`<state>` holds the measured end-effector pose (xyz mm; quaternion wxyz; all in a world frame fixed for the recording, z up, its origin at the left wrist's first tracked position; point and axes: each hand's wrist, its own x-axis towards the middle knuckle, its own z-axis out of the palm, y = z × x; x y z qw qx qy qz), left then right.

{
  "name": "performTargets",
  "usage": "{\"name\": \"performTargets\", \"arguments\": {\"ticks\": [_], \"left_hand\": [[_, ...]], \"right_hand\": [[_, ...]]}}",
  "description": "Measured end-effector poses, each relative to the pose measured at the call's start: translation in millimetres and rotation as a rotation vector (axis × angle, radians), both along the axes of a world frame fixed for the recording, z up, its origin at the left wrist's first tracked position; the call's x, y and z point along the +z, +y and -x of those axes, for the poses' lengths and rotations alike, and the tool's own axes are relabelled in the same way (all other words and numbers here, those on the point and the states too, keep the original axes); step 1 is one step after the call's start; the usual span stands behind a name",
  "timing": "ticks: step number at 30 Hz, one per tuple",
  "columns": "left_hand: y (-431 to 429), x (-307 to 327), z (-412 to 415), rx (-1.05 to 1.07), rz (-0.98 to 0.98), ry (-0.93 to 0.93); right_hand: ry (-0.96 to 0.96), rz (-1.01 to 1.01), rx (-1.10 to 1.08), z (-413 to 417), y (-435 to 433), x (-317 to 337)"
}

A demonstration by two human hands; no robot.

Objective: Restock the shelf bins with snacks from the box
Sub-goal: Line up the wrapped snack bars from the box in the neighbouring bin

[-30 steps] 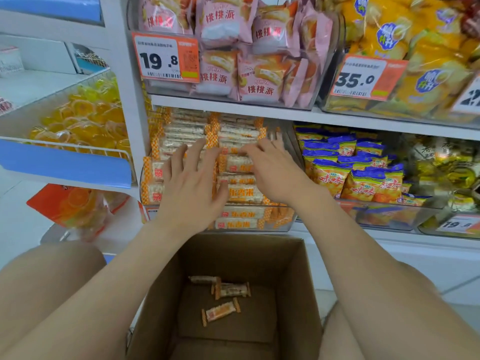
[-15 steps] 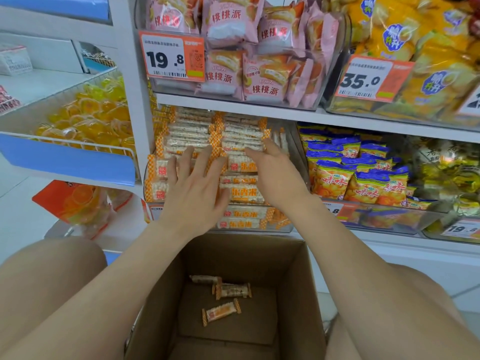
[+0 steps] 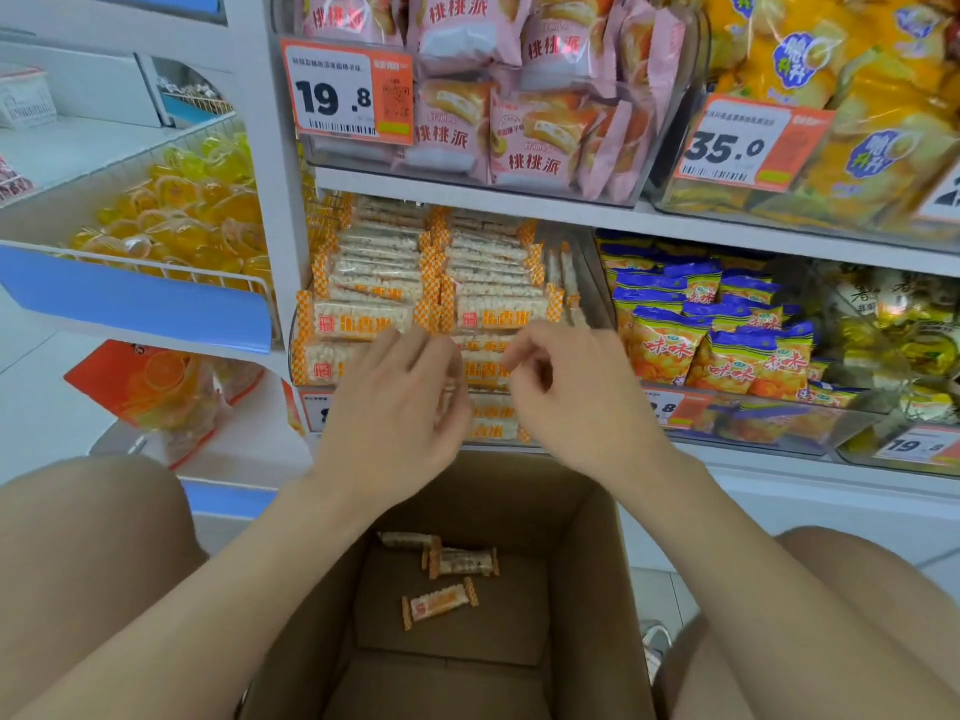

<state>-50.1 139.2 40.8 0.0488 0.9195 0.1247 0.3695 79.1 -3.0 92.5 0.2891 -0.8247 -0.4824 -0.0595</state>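
Shelf bin (image 3: pixel 593 275) full, box (image 3: pixel 587 569) holds three bars (image 3: pixel 462 562) — left grip (image 3: pixel 395 418) unclear, right grip (image 3: pixel 576 402) loose.

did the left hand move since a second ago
Yes: the left hand drew back down the rice bar bin toward the cardboard box.
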Motion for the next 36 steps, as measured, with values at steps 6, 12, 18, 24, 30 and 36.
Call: {"name": "performTargets", "arguments": {"ticks": [6,12,18,24,30,36], "left_hand": [[-10.4,-73.6,3.8,-0.097,0.167,0.879],[3.5,-172.3,0.9,-0.021,0.449,1.096],[2.0,-260.2,15.5,0.054,0.620,1.280],[2.7,-317.7,14.2,0.129,0.745,1.315],[-8.4,-358.2,11.4,0.110,0.855,1.187],[-18.3,-385.1,7.4,0.135,0.701,1.173]], "right_hand": [[0.088,0.745,0.122,16.1,-8.3,-78.3],[0.308,0.984,0.095,11.6,-12.5,-187.7],[0.474,1.108,-0.009,5.2,-23.1,-285.6],[0.383,1.032,-0.017,2.5,3.1,-347.5],[0.551,0.964,0.085,-7.6,20.8,-407.2],[0.585,1.129,-0.022,0.5,-1.3,-420.0]]}}
